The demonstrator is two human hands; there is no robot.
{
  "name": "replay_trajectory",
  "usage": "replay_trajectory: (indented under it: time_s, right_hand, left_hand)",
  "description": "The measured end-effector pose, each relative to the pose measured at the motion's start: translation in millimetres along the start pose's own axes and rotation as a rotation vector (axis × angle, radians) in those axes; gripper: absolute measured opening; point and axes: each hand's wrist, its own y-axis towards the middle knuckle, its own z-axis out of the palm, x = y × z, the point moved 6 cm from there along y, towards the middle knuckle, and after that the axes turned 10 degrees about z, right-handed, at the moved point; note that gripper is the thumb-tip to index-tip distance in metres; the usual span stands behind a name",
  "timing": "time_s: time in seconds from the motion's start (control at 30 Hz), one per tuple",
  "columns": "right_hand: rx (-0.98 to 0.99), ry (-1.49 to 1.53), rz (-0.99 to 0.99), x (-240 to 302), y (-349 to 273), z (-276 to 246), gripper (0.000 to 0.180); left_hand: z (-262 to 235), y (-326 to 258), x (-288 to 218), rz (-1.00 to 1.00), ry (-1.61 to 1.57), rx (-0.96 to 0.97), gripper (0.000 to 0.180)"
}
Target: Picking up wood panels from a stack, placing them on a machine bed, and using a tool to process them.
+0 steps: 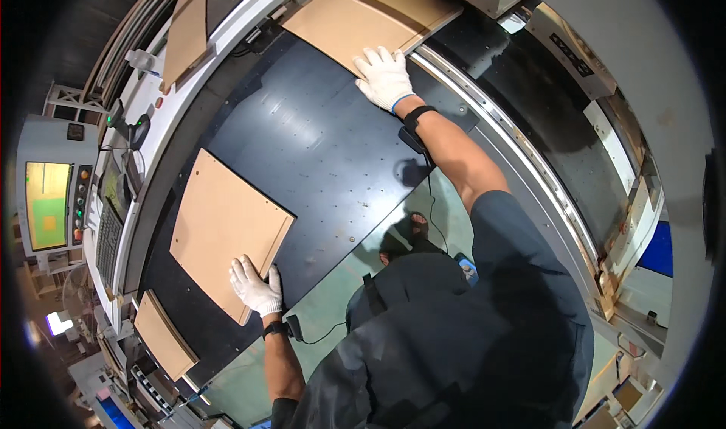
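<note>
My left hand [255, 285], in a white knit glove, rests with fingers spread on the near edge of a light tan wooden panel [223, 232]. That panel lies flat on a black table [302, 164] and has small holes along its sides. Farther off, my gloved right hand [384, 79] lies with fingers apart on the near edge of tan boards [355, 20] at the far end of the table. These boards reach back beside a machine's metal rail [491, 119]. Each wrist carries a black strap with a small device and a cable.
A narrow tan board [164, 334] lies at the table's left end. Along the left runs a white ledge with a keyboard [110, 236], a handheld scanner [130, 126] and another panel [187, 35]. A lit monitor [48, 204] stands beyond. Machine housing [567, 51] borders the right.
</note>
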Motion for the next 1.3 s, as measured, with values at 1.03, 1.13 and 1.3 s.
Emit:
replay_trajectory:
  time_s: [1.03, 1.13, 1.3]
  right_hand:
    - [0.199, -0.048, 0.109, 17.1, 9.0, -14.6, 0.059]
    - [0.196, -0.048, 0.115, 9.9, 7.5, -15.9, 0.060]
    - [0.146, -0.047, 0.085, 20.8, 14.3, -8.3, 0.058]
  left_hand:
    - [-1.8, -6.8, 15.4, -0.038, -0.194, -0.091, 0.090]
    - [-2.0, -3.6, 11.3, -0.026, -0.202, -0.094, 0.090]
    - [-0.9, -7.2, 14.9, -0.031, -0.193, -0.129, 0.086]
